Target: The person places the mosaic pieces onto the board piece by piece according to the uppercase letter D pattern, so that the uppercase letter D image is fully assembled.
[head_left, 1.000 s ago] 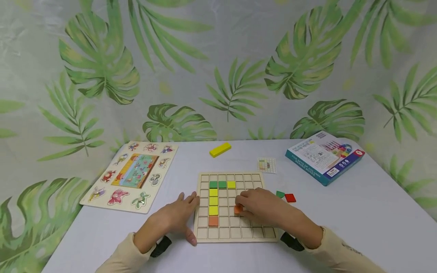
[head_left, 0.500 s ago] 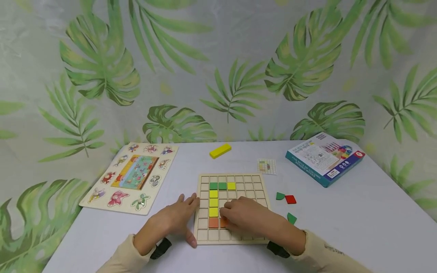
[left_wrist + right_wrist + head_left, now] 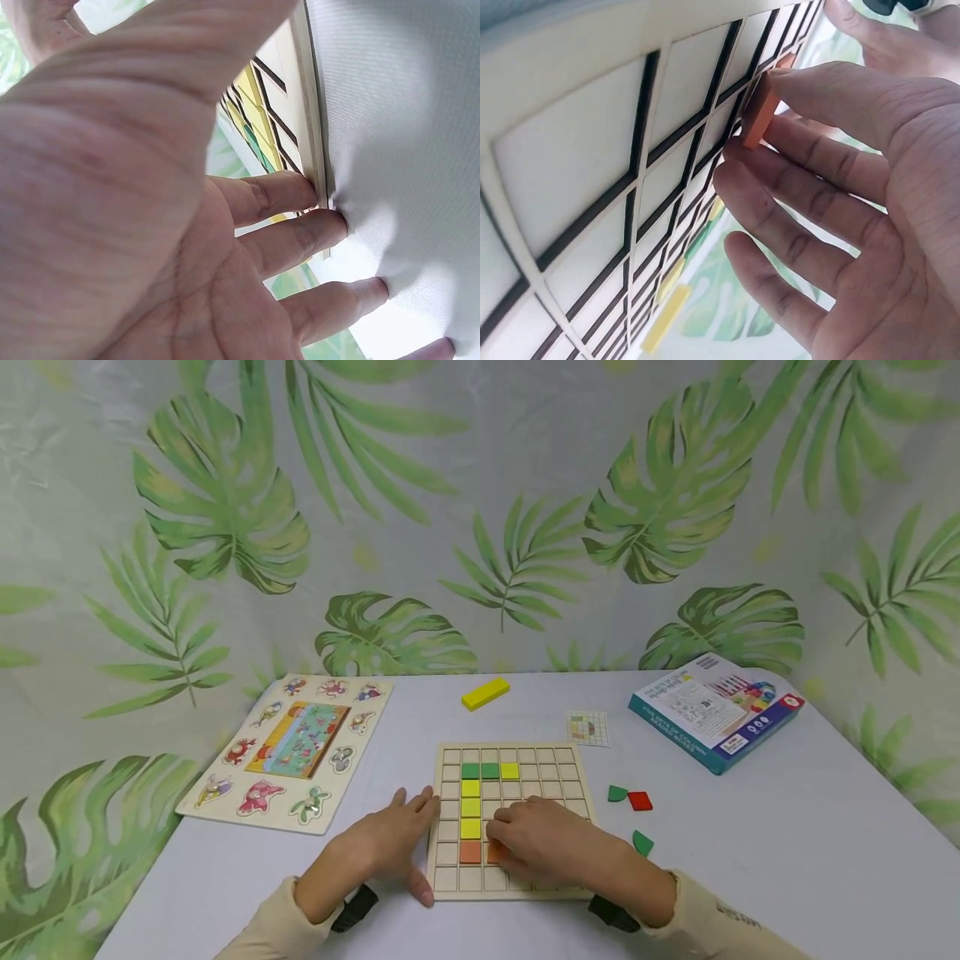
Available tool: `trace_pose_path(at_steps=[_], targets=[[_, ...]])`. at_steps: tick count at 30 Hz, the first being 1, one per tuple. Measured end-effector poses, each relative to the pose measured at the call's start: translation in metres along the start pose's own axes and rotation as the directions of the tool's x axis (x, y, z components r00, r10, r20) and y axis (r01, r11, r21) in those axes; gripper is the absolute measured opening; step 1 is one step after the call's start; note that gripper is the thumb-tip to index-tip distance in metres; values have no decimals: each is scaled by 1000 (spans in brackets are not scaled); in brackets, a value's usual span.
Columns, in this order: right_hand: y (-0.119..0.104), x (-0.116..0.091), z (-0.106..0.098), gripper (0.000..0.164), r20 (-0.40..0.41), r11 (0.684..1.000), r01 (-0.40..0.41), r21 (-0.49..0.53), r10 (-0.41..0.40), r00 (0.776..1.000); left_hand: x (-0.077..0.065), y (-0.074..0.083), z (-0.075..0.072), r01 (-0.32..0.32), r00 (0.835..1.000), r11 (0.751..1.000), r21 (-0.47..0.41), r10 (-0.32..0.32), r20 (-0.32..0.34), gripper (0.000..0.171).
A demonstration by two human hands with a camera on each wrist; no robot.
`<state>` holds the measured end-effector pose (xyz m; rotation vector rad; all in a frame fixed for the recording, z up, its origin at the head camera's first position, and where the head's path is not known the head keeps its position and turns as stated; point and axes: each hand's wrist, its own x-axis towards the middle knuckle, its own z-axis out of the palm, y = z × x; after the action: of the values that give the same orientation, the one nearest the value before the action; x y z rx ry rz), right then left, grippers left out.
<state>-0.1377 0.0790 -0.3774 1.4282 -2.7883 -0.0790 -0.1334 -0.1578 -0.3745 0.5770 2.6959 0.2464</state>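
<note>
A wooden grid board (image 3: 551,756) lies on the white table. My right hand (image 3: 547,839) is over its lower middle and pinches an orange square tile (image 3: 759,112) between thumb and fingers. In the right wrist view that tile is tilted, its lower edge right at the grid. Just left of it, another orange tile (image 3: 470,852) lies in a cell below a column of yellow tiles (image 3: 470,808). Green tiles (image 3: 490,771) and one more yellow tile (image 3: 509,771) fill cells along an upper row. My left hand (image 3: 393,839) rests with spread fingers against the board's left edge.
Green quarter-round pieces (image 3: 642,842) and a red square tile (image 3: 640,801) lie right of the board. Behind it are a small pattern card (image 3: 587,727) and a yellow block (image 3: 485,693). An animal puzzle (image 3: 300,739) lies left, a box (image 3: 716,710) right.
My right hand has carried the orange tile left and toward me, to beside the other orange tile, uncovering a green piece at right. The left hand has stayed at the board's edge.
</note>
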Motion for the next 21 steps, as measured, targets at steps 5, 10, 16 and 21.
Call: trace_pose_path(at_steps=[5,10,16,21], targets=[[2,-2,-1,16,0,1000,2,24,-2,1000,0,0,-1,-3,1000,1000,9,3,-1,125],[2,1,-4,17,25,999,13,39,-14,1000,0,-1,-1,-1,1000,1000,2,1,-3,125],[1,6,-7,16,31,999,32,24,-33,999,0,0,-1,13,1000,1000,-8,-13,7,125],[0,9,-6,19,46,999,15,37,-17,999,-1,1,-1,18,1000,1000,-10,-17,11,125]])
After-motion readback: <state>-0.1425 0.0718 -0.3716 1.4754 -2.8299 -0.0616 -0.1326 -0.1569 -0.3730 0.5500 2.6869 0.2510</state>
